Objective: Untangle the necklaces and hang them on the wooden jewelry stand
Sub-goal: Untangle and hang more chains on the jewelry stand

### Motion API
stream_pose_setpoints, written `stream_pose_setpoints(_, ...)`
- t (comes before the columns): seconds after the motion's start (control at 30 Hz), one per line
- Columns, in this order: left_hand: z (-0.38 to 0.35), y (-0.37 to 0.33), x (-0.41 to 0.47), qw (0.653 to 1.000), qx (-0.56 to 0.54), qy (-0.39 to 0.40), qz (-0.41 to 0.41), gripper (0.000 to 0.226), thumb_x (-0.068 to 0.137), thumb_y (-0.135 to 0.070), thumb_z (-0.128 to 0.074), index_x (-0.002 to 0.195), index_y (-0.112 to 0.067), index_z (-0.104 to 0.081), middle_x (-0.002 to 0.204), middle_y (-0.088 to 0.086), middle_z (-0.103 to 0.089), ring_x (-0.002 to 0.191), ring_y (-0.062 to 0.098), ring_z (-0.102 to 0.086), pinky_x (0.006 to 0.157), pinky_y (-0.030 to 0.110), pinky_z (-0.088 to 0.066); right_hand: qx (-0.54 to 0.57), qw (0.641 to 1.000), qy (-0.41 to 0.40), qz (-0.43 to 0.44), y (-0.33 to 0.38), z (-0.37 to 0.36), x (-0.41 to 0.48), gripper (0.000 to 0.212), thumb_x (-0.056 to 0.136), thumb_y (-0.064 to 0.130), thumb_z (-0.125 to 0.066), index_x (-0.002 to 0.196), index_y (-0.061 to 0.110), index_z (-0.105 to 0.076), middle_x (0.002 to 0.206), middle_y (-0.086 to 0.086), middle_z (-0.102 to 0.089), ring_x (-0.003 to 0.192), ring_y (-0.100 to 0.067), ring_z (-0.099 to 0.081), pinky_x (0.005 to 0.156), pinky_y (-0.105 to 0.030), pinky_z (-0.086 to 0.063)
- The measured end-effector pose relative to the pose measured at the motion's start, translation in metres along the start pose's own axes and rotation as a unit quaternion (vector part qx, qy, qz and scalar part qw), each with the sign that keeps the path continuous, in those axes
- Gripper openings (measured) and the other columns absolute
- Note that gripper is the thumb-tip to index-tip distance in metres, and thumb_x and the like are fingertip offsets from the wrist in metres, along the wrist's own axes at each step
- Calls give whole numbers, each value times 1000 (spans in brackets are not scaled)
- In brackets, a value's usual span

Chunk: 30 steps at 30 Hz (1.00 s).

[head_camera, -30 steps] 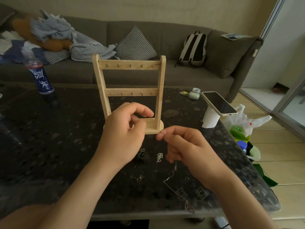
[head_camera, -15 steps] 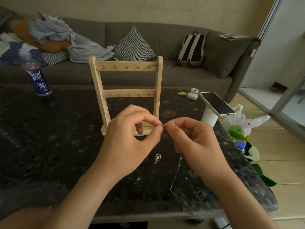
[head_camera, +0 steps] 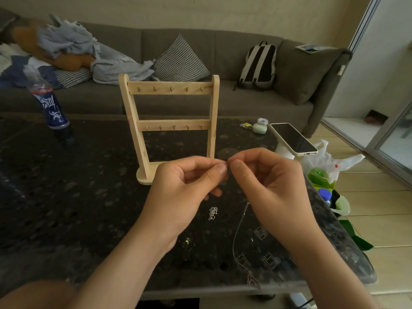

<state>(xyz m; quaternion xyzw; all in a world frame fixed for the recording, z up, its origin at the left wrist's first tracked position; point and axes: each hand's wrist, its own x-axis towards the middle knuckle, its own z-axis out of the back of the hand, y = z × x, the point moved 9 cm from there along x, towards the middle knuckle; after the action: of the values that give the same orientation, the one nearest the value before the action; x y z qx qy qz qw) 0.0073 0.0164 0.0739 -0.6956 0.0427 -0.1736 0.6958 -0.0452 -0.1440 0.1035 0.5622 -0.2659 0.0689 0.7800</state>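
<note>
1 second ago the hands were apart: the left hand (head_camera: pixel 185 188) held its thumb and forefinger together on nothing, and only the right hand (head_camera: pixel 269 186) pinched the chain. Half a second ago the fingertips had met, and they meet the same way now, in front of the foot of the wooden stand (head_camera: pixel 169 126).

Both hands are closed in a fine pinch, thumb against forefinger, on the top end of a thin silver necklace (head_camera: pixel 234 241). The piece between the fingertips is too small to make out. From under the right hand the necklace hangs down to the dark stone table (head_camera: pixel 66 197) and trails toward its near edge, where it ends in a small bunch.

A second necklace (head_camera: pixel 213 213) lies in a little heap on the table between the 2 wrists, and a small green glint (head_camera: pixel 186 243) shows near the left wrist, too blurred to name.

The stand is upright behind the hands, with 2 bars of 5 hooks each, and nothing hangs on them yet.

At the table's right edge a white plastic bag (head_camera: pixel 330 161) shows something green inside. A blue-capped bottle (head_camera: pixel 324 195) sits just below it; I cannot tell whether it is in the bag or in another holder. A phone (head_camera: pixel 293 139) rests tilted on a white holder on the table.
</note>
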Motion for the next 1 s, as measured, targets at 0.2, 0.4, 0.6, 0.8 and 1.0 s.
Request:
stream_pose_setpoints(0.2,-9,13,0,988,-129,24,79,25,89,-18,-74,112,-11,-81,103,9,-82,86,21,-80,77,29,-64,-107,993,-1,56,12,6,1,12,99,15,-72,105,23,-79,81,8,-77,72,-17,-73,61,-28,-57)
stream_pose_setpoints(0.4,-23,28,-3,955,-243,60,159,28,83,-14,-74,108,-6,-82,101,15,-81,77,18,-78,68,27,-64,-217,966,-1,139,28,5,4,18,98,11,-75,108,23,-83,89,12,-69,82,-4,-68,69,-10,-48)
stream_pose_setpoints(0.6,-24,34,-2,958,-227,50,169,25,84,-13,-75,107,-4,-81,95,12,-79,67,11,-68,60,21,-59,-316,931,28,179,30,2,5,20,95,8,-78,109,21,-85,96,7,-68,80,8,-59,75,-3,-45)
stream_pose_setpoints(0.8,-14,35,2,977,-154,19,143,26,88,-22,-76,109,-6,-79,91,7,-77,70,14,-66,65,26,-56,-326,935,10,139,20,5,7,20,91,9,-82,109,18,-84,94,11,-70,75,17,-52,76,2,-40)
stream_pose_setpoints(1.0,-9,40,2,991,-36,17,131,24,89,-35,-77,99,-13,-81,86,5,-80,69,14,-69,63,30,-53,-304,946,75,82,2,-3,7,18,94,11,-79,107,22,-84,93,16,-67,82,12,-60,73,-4,-44)
